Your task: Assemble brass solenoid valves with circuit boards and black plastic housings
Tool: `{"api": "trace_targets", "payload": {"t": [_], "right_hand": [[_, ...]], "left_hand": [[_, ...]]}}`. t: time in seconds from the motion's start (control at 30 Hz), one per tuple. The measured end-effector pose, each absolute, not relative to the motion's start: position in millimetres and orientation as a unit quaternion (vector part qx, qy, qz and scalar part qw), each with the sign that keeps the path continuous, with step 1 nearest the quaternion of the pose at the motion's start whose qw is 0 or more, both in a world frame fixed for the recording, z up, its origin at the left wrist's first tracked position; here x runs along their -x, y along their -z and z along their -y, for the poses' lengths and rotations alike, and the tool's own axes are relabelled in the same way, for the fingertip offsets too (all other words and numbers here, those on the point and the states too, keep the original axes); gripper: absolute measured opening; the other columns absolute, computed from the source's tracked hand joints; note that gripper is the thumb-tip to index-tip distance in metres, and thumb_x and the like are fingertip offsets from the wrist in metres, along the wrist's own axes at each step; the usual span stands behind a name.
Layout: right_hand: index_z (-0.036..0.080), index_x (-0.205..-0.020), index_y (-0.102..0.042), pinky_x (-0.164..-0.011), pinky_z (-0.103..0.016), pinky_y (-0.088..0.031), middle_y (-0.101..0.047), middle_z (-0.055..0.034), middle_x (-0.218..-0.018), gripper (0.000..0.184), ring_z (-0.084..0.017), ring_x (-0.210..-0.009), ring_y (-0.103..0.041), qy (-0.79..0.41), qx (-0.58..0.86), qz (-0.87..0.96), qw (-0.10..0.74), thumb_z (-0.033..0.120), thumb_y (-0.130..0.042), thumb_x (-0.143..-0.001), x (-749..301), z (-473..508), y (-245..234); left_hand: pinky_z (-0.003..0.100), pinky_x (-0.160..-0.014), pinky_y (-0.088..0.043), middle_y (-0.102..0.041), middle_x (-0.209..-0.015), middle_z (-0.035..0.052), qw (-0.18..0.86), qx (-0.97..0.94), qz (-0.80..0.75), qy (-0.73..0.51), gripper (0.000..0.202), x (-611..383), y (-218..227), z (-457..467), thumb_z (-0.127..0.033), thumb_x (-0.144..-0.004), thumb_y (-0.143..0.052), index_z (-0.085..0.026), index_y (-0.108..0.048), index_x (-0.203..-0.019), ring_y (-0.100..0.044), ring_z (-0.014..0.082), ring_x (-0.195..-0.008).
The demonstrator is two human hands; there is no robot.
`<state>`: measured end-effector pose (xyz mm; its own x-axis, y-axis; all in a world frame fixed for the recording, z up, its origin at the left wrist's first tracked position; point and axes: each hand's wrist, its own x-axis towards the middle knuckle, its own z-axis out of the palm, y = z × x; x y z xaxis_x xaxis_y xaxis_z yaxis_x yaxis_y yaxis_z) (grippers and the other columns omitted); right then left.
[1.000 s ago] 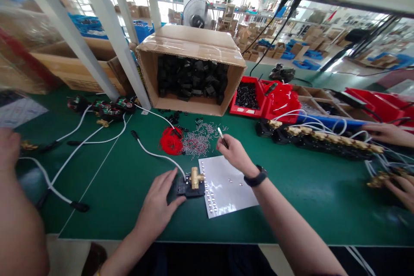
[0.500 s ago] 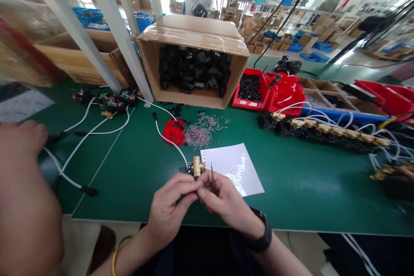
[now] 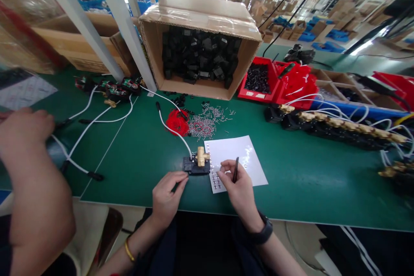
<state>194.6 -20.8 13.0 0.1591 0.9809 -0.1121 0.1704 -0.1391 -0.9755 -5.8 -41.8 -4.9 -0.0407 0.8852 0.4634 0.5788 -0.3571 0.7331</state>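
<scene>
A flat black plastic block (image 3: 188,166) lies on the green tabletop (image 3: 142,151), its right end meeting the left edge of a white sheet (image 3: 233,151) dotted with small shiny pieces (image 3: 216,182). A T-shaped brass fitting (image 3: 201,157) sits on the block, and a white cable (image 3: 174,131) rises behind. The left hand (image 3: 166,196) is just below, fingertips drawn together — whether they pinch anything, I cannot tell. The right hand (image 3: 239,192) — over the sheet — grips a slim dark tool (image 3: 236,169) in curled fingers.
</scene>
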Motion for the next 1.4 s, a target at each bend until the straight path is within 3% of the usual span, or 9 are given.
{"api": "trace_targets", "payload": {"t": [0.17, 0.4, 0.53, 0.8, 1.0, 1.23, 1.33, 1.4], "right_hand": [[0.017, -0.075, -0.063, -0.048, -0.024, -0.032, -0.045, 0.0048, -0.052, 0.012, -0.012, -0.048, -0.038, -0.345, 0.644, 0.555, 0.397, 0.028, -0.06, -0.078, -179.6, 17.4, -15.8], [0.02, -0.078, -0.06, -0.061, -0.027, -0.044, -0.063, -0.0023, -0.071, 0.009, -0.017, -0.063, -0.057, -0.268, 0.613, 0.644, 0.371, 0.023, -0.053, -0.083, -180.0, 20.6, -4.5], [0.02, -0.077, -0.058, -0.065, -0.027, -0.045, -0.064, -0.0036, -0.076, 0.014, -0.017, -0.071, -0.059, -0.255, 0.566, 0.694, 0.364, 0.015, -0.048, -0.085, -181.9, 22.7, 1.3], [0.019, -0.081, -0.059, -0.071, -0.028, -0.05, -0.064, -0.0069, -0.083, 0.019, -0.018, -0.079, -0.061, -0.246, 0.507, 0.739, 0.368, 0.006, -0.045, -0.082, -183.5, 23.0, 6.9], [0.019, -0.098, -0.064, -0.079, -0.031, -0.053, -0.066, -0.0087, -0.097, 0.026, -0.018, -0.088, -0.064, -0.239, 0.507, 0.746, 0.36, 0.007, -0.044, -0.086, -188.4, 30.8, 10.5], [0.022, -0.115, -0.06, -0.085, -0.033, -0.054, -0.063, -0.0098, -0.112, 0.031, -0.02, -0.099, -0.062, -0.249, 0.49, 0.767, 0.332, 0.015, -0.045, -0.089, -197.8, 37.3, 4.8], [0.022, -0.124, -0.053, -0.088, -0.035, -0.052, -0.06, -0.0106, -0.117, 0.037, -0.022, -0.106, -0.059, -0.247, 0.491, 0.765, 0.336, 0.016, -0.049, -0.087, -199.9, 27.9, 0.3], [0.022, -0.132, -0.043, -0.091, -0.039, -0.05, -0.054, -0.0117, -0.125, 0.051, -0.025, -0.113, -0.054, -0.259, 0.492, 0.766, 0.322, 0.018, -0.056, -0.083, -200.8, 17.0, -4.4]], "left_hand": [[0.029, -0.07, -0.055, -0.071, -0.079, 0.0042, 0.138, -0.689, -0.55, -0.451, 0.01, -2.7, 5.6, 38.7, -0.015, -0.082, -0.058, -0.018, -0.068, -0.081, -0.067, 0.0163, -0.074], [0.025, -0.064, -0.05, -0.069, -0.071, 0.0028, 0.073, -0.751, -0.553, -0.353, 0.012, 1.2, -0.5, 35.2, -0.018, -0.084, -0.055, -0.016, -0.065, -0.078, -0.064, 0.0145, -0.065], [0.023, -0.058, -0.045, -0.063, -0.061, 0.0017, 0.02, -0.792, -0.552, -0.26, 0.021, 1.5, -8.5, 32.6, -0.018, -0.087, -0.05, -0.016, -0.062, -0.069, -0.06, 0.0133, -0.057], [0.022, -0.063, -0.046, -0.065, -0.064, 0.0024, -0.016, -0.818, -0.522, -0.241, 0.022, 5.7, -6.0, 30.9, -0.017, -0.09, -0.046, -0.015, -0.065, -0.079, -0.061, 0.0132, -0.061], [0.025, -0.065, -0.048, -0.068, -0.069, 0.0031, 0.045, -0.812, -0.517, -0.266, 0.02, 8.0, -8.2, 24.1, -0.021, -0.089, -0.049, -0.016, -0.066, -0.078, -0.064, 0.0148, -0.063], [0.022, -0.054, -0.044, -0.066, -0.061, -0.0007, 0.173, -0.714, -0.589, -0.338, 0.019, 2.4, -1.7, 22.4, -0.027, -0.082, -0.059, -0.018, -0.063, -0.066, -0.06, 0.0118, -0.053], [0.021, -0.05, -0.041, -0.06, -0.055, -0.0026, 0.206, -0.684, -0.615, -0.334, 0.023, 0.8, 3.2, 24.8, -0.03, -0.08, -0.06, -0.018, -0.059, -0.061, -0.054, 0.0107, -0.048], [0.021, -0.047, -0.038, -0.052, -0.049, -0.0054, 0.234, -0.653, -0.641, -0.329, 0.025, 1.0, 6.2, 27.3, -0.031, -0.075, -0.066, -0.018, -0.053, -0.058, -0.049, 0.0097, -0.045]]}}
